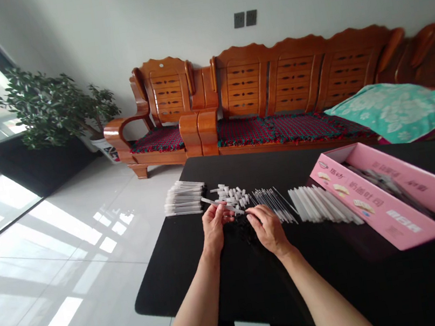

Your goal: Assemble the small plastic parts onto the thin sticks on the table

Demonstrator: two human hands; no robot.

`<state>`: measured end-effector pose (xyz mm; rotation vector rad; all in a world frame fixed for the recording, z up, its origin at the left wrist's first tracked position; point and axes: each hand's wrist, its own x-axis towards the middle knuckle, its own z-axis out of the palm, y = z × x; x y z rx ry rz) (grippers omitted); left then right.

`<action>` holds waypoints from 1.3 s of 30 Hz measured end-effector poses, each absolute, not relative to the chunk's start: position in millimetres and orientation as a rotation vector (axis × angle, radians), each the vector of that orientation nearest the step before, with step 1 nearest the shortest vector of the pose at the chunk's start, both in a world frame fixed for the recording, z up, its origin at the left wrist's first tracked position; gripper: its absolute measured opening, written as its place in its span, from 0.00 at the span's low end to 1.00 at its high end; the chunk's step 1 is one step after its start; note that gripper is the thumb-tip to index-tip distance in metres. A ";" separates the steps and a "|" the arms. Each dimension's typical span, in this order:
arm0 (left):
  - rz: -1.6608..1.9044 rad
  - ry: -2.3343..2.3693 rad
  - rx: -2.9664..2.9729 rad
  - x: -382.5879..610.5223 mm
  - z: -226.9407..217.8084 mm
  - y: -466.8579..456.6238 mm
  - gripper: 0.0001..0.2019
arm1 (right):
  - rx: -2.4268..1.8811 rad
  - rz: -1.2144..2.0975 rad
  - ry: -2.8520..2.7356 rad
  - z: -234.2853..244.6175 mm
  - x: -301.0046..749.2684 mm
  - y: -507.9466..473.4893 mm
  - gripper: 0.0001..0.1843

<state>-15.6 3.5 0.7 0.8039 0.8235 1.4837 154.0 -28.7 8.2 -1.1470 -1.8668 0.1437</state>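
Observation:
My left hand (213,231) is closed on a translucent white pen (209,202), thumb on top, the pen slanting down to the right. At the pen's right end my right hand (269,229) pinches its fingertips together. Whatever small piece is between them is too small to make out. Below the hands lies a pile of small black pieces (245,230), partly hidden. Just beyond are scattered short white caps (230,194). Thin pen refills (272,204) lie side by side to the right of the caps, and thicker white tubes (321,203) sit further right.
A stack of white pens (184,197) lies on the black table (169,279) at its left edge. On the right stands a pink open box (371,205) with dark pieces inside. Behind are a wooden sofa (248,93), a turquoise cloth (393,109) and a potted plant (49,106).

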 end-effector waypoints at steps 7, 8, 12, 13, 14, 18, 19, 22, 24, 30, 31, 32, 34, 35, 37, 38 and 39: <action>1.455 0.822 0.839 -14.0 1.1 3.0 0.21 | -1.147 0.123 -1.910 4.9 153.9 -27.2 0.15; 1.452 0.821 0.845 -13.7 1.1 2.9 0.21 | -1.149 0.119 -1.915 4.7 153.8 -27.2 0.15; 1.449 0.809 0.854 -13.6 0.6 2.6 0.21 | -1.156 0.116 -1.927 3.8 153.6 -27.6 0.15; 1.454 0.813 0.851 -13.6 0.2 2.6 0.21 | -1.153 0.119 -1.928 3.5 153.4 -27.6 0.15; 1.460 0.819 0.848 -13.6 -0.2 2.7 0.21 | -1.147 0.122 -1.928 3.2 153.2 -27.5 0.14; 1.470 0.849 0.843 -12.8 -1.1 3.0 0.21 | -1.133 0.132 -1.916 2.9 152.6 -27.3 0.12; 1.466 0.858 0.843 -12.6 -1.1 2.9 0.21 | -1.130 0.136 -1.910 3.2 152.6 -27.4 0.11; 1.455 0.875 0.844 -12.3 -0.4 2.5 0.22 | -1.132 0.145 -1.889 4.2 153.2 -27.7 0.08; 1.460 0.871 0.844 -12.2 0.3 2.1 0.22 | -1.144 0.140 -1.886 4.6 153.8 -27.8 0.08; 1.479 0.862 0.838 -12.1 0.9 2.1 0.21 | -1.135 0.120 -1.916 4.3 153.5 -27.4 0.11; 1.477 0.864 0.839 -12.0 0.7 2.1 0.21 | -1.140 0.118 -1.902 4.5 153.2 -27.5 0.10; 1.475 0.867 0.842 -12.0 0.5 2.1 0.21 | -1.149 0.117 -1.886 4.8 153.0 -27.6 0.09; 1.471 0.873 0.847 -11.9 0.1 2.2 0.21 | -1.167 0.117 -1.864 5.3 152.8 -27.9 0.06; 1.472 0.876 0.848 -11.9 -0.1 2.2 0.21 | -1.172 0.116 -1.863 5.4 152.8 -28.0 0.06; 1.475 0.880 0.848 -11.9 -0.3 2.2 0.21 | -1.166 0.110 -1.879 5.3 152.9 -27.9 0.07; 1.478 0.881 0.848 -11.9 -0.2 2.2 0.21 | -1.158 0.103 -1.889 5.1 152.9 -27.8 0.08; 1.478 0.879 0.848 -11.9 -0.1 2.2 0.21 | -1.152 0.097 -1.896 4.9 152.9 -27.6 0.09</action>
